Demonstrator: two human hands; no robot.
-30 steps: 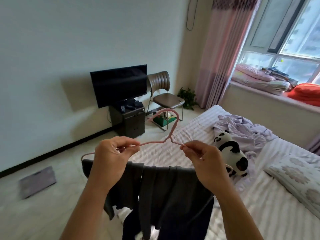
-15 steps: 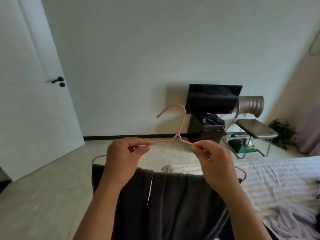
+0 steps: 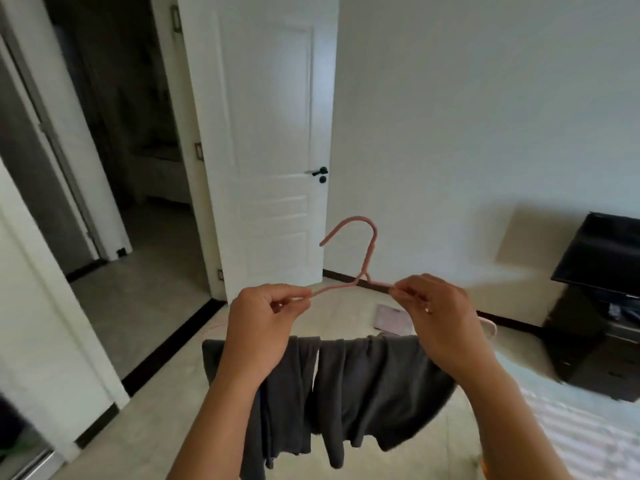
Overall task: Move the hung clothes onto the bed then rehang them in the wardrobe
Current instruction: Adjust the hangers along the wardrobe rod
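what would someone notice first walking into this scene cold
Front and centre, the left hand and right hand pinch the sloping arms of a pink hanger, its hook upright, with a dark grey garment draped over its bar. Behind stands an open white door with a black handle; a black TV sits at the right edge.

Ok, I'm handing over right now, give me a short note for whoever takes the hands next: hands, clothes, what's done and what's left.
Left hand: pinching the left shoulder of the thin pink wire hanger.
Right hand: pinching the right shoulder of that hanger.
Dark grey garment: draped over the hanger's lower bar, hanging free above the pale tiled floor.
Striped white bed: at lower right. The wardrobe cannot be identified in this view.
Done: this garment is on its hanger and held up.
Left: carry it to the wardrobe and hook it on; other clothes are not in view.
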